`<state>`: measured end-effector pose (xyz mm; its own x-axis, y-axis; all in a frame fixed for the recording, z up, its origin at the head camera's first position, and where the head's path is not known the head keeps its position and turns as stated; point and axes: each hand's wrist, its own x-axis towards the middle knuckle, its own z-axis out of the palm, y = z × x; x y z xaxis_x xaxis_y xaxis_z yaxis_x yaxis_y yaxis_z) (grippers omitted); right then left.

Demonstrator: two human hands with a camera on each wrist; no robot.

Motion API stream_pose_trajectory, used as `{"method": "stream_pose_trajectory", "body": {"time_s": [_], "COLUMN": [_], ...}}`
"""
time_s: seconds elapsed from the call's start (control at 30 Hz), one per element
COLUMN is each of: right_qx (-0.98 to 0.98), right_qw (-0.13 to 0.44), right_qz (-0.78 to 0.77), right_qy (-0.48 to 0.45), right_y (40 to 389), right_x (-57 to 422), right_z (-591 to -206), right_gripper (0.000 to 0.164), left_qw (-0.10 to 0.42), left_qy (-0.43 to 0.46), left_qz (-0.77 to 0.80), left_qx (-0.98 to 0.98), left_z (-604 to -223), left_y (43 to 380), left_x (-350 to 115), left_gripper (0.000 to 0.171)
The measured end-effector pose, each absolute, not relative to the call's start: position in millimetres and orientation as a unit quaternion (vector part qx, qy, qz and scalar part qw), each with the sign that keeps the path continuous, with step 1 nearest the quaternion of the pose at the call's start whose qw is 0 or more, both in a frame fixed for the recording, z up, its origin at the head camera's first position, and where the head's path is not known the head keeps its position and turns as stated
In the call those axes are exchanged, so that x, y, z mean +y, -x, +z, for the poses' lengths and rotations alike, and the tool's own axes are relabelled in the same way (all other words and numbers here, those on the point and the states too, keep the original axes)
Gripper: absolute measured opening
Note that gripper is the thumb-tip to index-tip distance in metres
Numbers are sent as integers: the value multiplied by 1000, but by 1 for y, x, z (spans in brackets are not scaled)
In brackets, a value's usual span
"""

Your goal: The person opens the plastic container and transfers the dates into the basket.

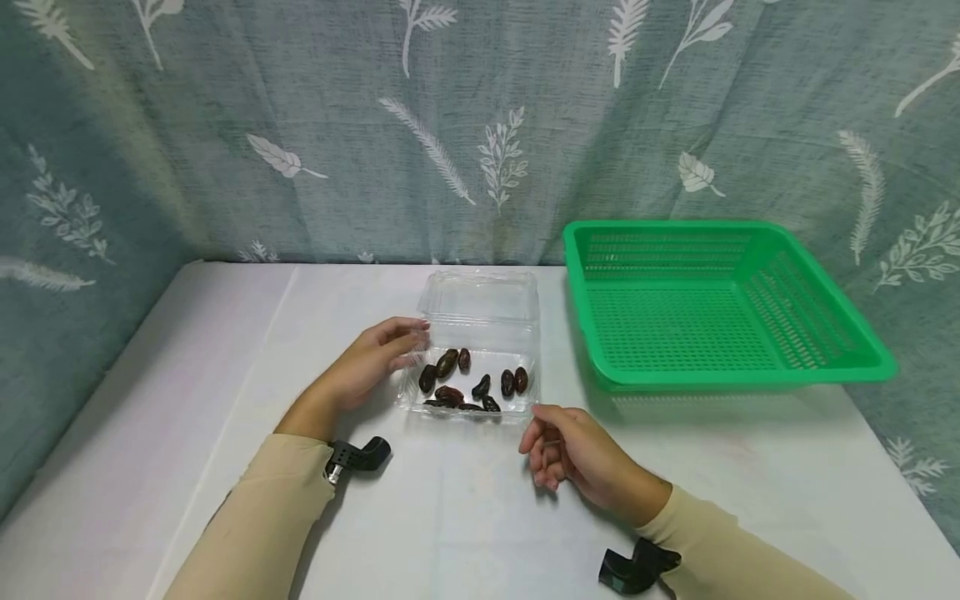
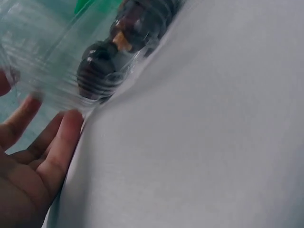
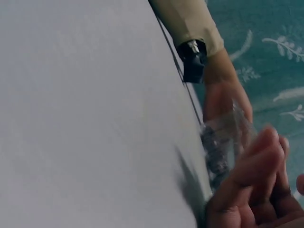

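A clear plastic clamshell box [image 1: 480, 298] stands on the table with its lid folded back. Inside lie several dark brown dates [image 1: 447, 364], spread along the left, front and right of the base. My left hand [image 1: 367, 362] is at the box's left side. In the left wrist view, the fingertips of the left hand [image 2: 35, 166] touch the ridged plastic wall. By the front right corner of the box is my right hand [image 1: 581, 458], its fingers loosely bent and nothing in them. The right wrist view shows that hand [image 3: 256, 190] overlapping the box.
To the right of the box is a green plastic basket [image 1: 697, 379] with perforated walls. White cloth [image 1: 480, 517] covers the table. A grey-green curtain [image 1: 337, 200] with white leaf prints hangs behind and at the sides. Each wrist carries a black camera mount [image 1: 360, 456].
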<state>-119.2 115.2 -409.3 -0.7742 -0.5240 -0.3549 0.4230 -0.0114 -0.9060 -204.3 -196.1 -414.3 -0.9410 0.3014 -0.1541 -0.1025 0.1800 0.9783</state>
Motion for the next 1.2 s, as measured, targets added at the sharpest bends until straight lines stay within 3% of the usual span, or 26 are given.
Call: {"method": "stream_pose_trajectory", "body": {"time_s": [0.17, 0.43, 0.67, 1.2], "right_qx": [656, 760, 812, 835], "right_qw": [323, 171, 99, 145], "right_qz": [-673, -581, -498, -365], "right_qy": [110, 237, 287, 384], "right_y": [122, 138, 167, 202], "right_x": [119, 95, 62, 35], "right_z": [-397, -363, -360, -379], "right_gripper": [46, 22, 12, 21], "left_qw": [161, 174, 183, 183], "left_qy": [-69, -77, -70, -71], "left_qz": [646, 655, 652, 654], "left_qx": [743, 731, 732, 731], "left_z": [-416, -416, -417, -416], "left_y": [208, 210, 212, 208], "left_x": [-198, -206, -206, -208], "left_gripper": [46, 46, 44, 44]}}
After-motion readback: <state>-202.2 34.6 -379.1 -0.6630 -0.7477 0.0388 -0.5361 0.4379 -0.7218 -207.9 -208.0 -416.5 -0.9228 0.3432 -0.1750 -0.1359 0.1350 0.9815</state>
